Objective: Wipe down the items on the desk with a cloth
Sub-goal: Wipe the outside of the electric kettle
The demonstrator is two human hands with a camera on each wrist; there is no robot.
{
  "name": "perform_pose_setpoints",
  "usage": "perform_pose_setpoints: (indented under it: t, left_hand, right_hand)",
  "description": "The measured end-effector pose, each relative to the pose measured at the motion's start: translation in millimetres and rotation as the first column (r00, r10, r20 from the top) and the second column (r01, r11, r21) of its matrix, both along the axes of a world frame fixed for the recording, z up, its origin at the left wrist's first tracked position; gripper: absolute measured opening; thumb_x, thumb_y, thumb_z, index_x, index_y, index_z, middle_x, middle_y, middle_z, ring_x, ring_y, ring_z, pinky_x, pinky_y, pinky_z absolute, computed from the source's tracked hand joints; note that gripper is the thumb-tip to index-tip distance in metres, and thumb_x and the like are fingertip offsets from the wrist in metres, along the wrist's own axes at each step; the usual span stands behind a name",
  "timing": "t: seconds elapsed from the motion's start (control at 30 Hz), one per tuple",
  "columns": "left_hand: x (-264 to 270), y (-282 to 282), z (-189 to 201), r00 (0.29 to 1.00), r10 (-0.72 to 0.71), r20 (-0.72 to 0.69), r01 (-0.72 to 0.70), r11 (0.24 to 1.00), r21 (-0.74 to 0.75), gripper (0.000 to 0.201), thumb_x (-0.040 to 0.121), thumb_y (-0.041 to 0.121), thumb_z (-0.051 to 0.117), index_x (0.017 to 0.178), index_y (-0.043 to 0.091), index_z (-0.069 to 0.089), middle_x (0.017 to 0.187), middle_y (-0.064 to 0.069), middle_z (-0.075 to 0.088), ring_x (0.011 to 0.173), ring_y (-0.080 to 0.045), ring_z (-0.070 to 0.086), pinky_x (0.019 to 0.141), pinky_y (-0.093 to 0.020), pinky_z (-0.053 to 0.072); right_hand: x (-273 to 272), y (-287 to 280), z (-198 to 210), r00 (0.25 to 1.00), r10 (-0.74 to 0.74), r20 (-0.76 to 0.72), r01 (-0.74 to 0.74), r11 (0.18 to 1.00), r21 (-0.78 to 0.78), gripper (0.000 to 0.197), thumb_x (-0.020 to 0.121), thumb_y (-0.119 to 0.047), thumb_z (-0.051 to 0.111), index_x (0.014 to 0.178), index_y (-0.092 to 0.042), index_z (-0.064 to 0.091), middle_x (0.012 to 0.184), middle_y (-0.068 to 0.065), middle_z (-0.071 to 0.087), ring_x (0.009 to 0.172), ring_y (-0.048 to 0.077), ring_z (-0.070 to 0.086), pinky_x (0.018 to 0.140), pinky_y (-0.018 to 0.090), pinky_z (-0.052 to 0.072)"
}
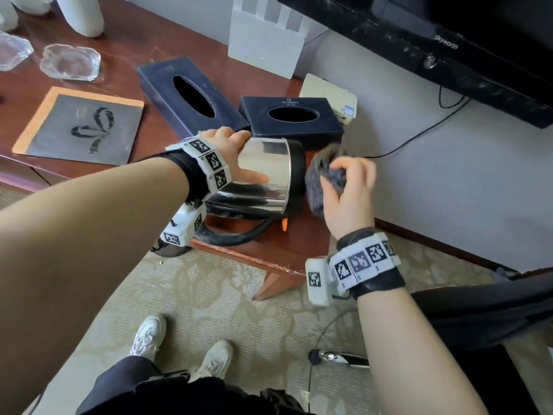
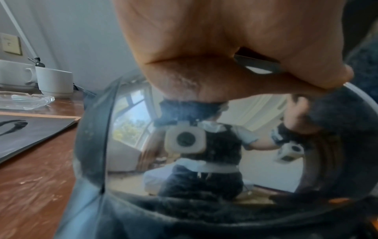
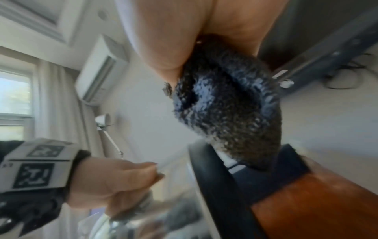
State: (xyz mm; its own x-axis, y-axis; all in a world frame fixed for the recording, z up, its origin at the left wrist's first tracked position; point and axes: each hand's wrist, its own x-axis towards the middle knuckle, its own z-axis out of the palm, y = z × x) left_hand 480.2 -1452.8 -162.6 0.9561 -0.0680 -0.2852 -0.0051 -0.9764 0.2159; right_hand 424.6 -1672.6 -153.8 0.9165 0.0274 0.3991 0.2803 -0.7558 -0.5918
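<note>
A shiny steel kettle (image 1: 263, 175) with a black base and handle lies on its side at the desk's (image 1: 263, 260) near right corner. My left hand (image 1: 239, 157) grips its body, fingers over the top and thumb on the near side. In the left wrist view the thumb (image 2: 225, 77) presses the mirrored kettle wall (image 2: 204, 153). My right hand (image 1: 344, 181) holds a bunched dark grey cloth (image 1: 320, 175) against the kettle's base end. In the right wrist view the cloth (image 3: 229, 105) touches the black base rim (image 3: 210, 174).
Two dark tissue boxes (image 1: 191, 97) (image 1: 293, 115) lie just behind the kettle. A black mat with an orange border (image 1: 80, 124), glass ashtrays (image 1: 70, 62) and white cups (image 1: 83, 13) sit to the left. A television (image 1: 449, 40) hangs at the right, above a cable.
</note>
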Motion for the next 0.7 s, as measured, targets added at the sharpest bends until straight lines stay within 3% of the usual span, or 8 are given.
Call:
perform_pose_setpoints:
  t: [0.07,0.13,0.2,0.33,0.4,0.53,0.63,0.7]
  left_hand:
    - [0.5,-0.4,0.3,1.0,0.0,0.0,0.0,1.0,-0.005,0.106,0.065,0.081,0.051,0.148,0.03,0.01,0.148,-0.003,0.028,0.137,-0.03,0.024,0.112,-0.045,0.021]
    - [-1.8,3.2,-0.9,1.0,-0.005,0.019,0.006,0.998,-0.064,0.104,0.066,0.074,0.059,0.148,0.031,0.01,0.148,-0.005,0.028,0.137,-0.029,0.023,0.115,-0.046,0.015]
    - [-11.0,13.6,-2.5,0.998,0.038,0.04,-0.03,0.982,-0.185,0.1,0.071,0.059,0.068,0.148,0.03,0.012,0.149,-0.008,0.026,0.138,-0.028,0.022,0.114,-0.043,0.013]
    - [-42.7,53.4,-19.8,0.94,0.338,-0.042,-0.323,0.845,-0.426,0.092,0.076,0.044,0.071,0.148,0.027,0.016,0.15,-0.008,0.021,0.138,-0.025,0.024,0.113,-0.036,0.022]
    - [-60.7,70.8,-36.7,0.887,0.43,-0.171,-0.459,0.77,-0.443,0.091,0.076,0.045,0.07,0.147,0.024,0.018,0.147,-0.01,0.031,0.132,-0.026,0.037,0.11,-0.038,0.032]
    - [-88.1,67.7,-62.5,0.797,0.355,-0.489,-0.6,0.558,-0.574,0.067,0.081,0.038,0.068,0.136,0.015,0.039,0.118,-0.005,0.061,0.098,-0.019,0.063,0.093,-0.036,0.05]
    - [-88.7,55.6,-67.6,0.807,0.347,-0.478,-0.589,0.535,-0.606,0.049,0.079,0.032,0.071,0.12,0.012,0.053,0.108,-0.008,0.066,0.094,-0.024,0.066,0.09,-0.04,0.052]
    - [-86.7,51.1,-61.1,0.805,0.379,-0.456,-0.592,0.467,-0.657,0.038,0.08,0.023,0.07,0.112,0.013,0.052,0.106,-0.011,0.066,0.093,-0.029,0.066,0.087,-0.041,0.054]
  right_hand:
    - [14.9,16.7,11.4,0.997,0.078,-0.002,-0.078,0.987,-0.143,0.032,0.086,-0.01,0.06,0.117,-0.013,0.055,0.135,0.008,0.036,0.115,0.017,0.044,0.087,0.018,0.037]
    - [27.7,33.3,8.2,0.977,0.096,-0.19,-0.165,0.909,-0.384,0.04,0.092,-0.018,0.052,0.131,-0.026,0.049,0.147,-0.002,0.031,0.127,0.024,0.035,0.096,0.03,0.038]
    - [35.4,42.0,2.2,0.961,0.057,-0.27,-0.19,0.847,-0.496,0.04,0.096,-0.021,0.045,0.134,-0.034,0.046,0.146,-0.007,0.035,0.125,0.027,0.034,0.097,0.033,0.036]
    - [49.8,45.9,7.2,0.954,0.045,-0.295,-0.192,0.851,-0.489,0.037,0.096,-0.022,0.043,0.132,-0.032,0.048,0.141,-0.004,0.042,0.121,0.03,0.036,0.098,0.035,0.035]
    - [60.8,50.1,12.7,0.946,0.023,-0.324,-0.202,0.823,-0.532,0.037,0.096,-0.023,0.043,0.133,-0.031,0.047,0.14,0.0,0.043,0.122,0.032,0.037,0.1,0.036,0.034]
    - [80.4,57.3,20.2,0.913,-0.053,-0.405,-0.204,0.8,-0.564,0.038,0.097,-0.026,0.041,0.134,-0.029,0.045,0.139,0.008,0.042,0.124,0.037,0.039,0.098,0.04,0.038]
    - [81.8,59.2,24.4,0.908,-0.082,-0.411,-0.197,0.781,-0.592,0.037,0.097,-0.026,0.04,0.133,-0.027,0.046,0.136,0.011,0.043,0.12,0.038,0.043,0.093,0.039,0.04]
    - [77.6,56.4,25.7,0.909,-0.109,-0.402,-0.176,0.775,-0.606,0.036,0.097,-0.025,0.039,0.132,-0.024,0.046,0.133,0.012,0.043,0.117,0.037,0.046,0.088,0.037,0.04]
